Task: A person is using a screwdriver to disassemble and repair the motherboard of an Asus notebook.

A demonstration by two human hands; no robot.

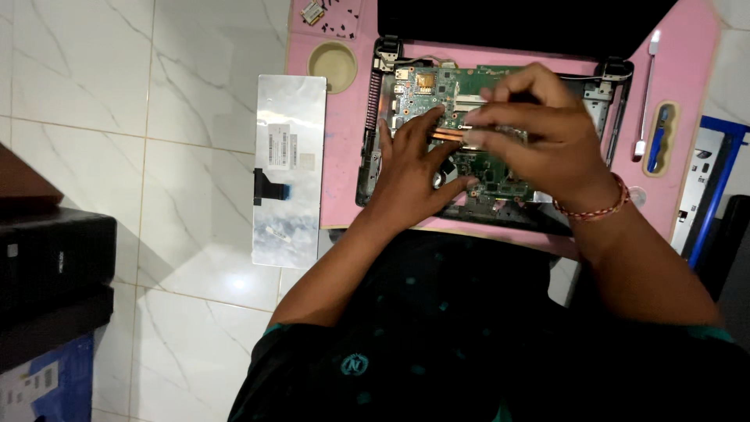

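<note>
An opened laptop base (pixel 375 168) lies on a pink table (pixel 344 156), its green motherboard (pixel 426 86) bare. My left hand (pixel 410 168) rests on the board's lower left, fingers spread, touching a copper heat pipe (pixel 447 134). My right hand (pixel 539 129) hovers over the board's middle with fingers curled, pinching the heat pipe's right end. A red and white thread bracelet (pixel 594 209) circles my right wrist. The board under my hands is hidden.
A removed keyboard (pixel 289 168) lies face down, half off the table's left edge over white marble floor. A round recess (pixel 333 64) and several small screws (pixel 341 27) are at the top left. A white tool (pixel 647 94) and blue tool (pixel 658 141) lie right. Black boxes (pixel 47 258) stand left.
</note>
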